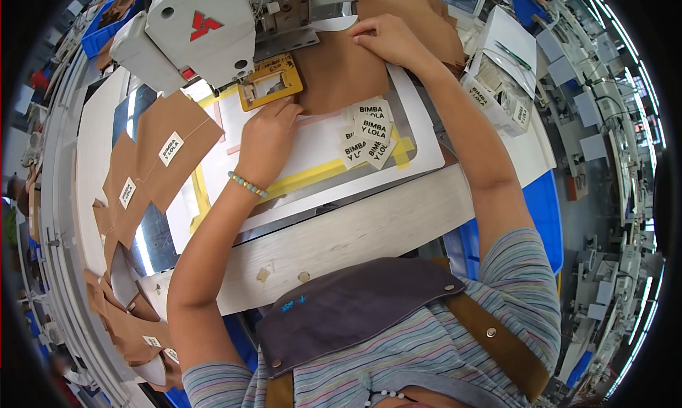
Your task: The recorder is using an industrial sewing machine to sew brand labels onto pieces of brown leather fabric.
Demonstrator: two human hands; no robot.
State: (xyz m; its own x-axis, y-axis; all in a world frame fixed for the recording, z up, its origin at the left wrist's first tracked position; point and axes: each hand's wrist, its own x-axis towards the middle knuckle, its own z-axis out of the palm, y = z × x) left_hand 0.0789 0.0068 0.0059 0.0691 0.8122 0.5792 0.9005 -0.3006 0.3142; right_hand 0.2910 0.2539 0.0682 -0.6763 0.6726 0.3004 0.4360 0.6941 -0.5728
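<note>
A brown flat piece [342,70] lies under a white sewing machine [195,31], beside a yellow metal clamp frame [270,82]. My left hand [271,134] has curled fingers on the piece's lower-left edge, just below the frame. My right hand [387,42] grips the piece's upper-right edge between thumb and fingers. Several white printed labels [373,127] lie overlapping below the piece on the white, yellow-taped work plate [415,109].
Labelled brown pieces [142,177] lie at the left, with more at lower left [114,308]. A brown stack [419,20] sits at back right, beside a white box [497,81] with labels. Blue bins [543,223] stand right and back left. Machine rows fill both sides.
</note>
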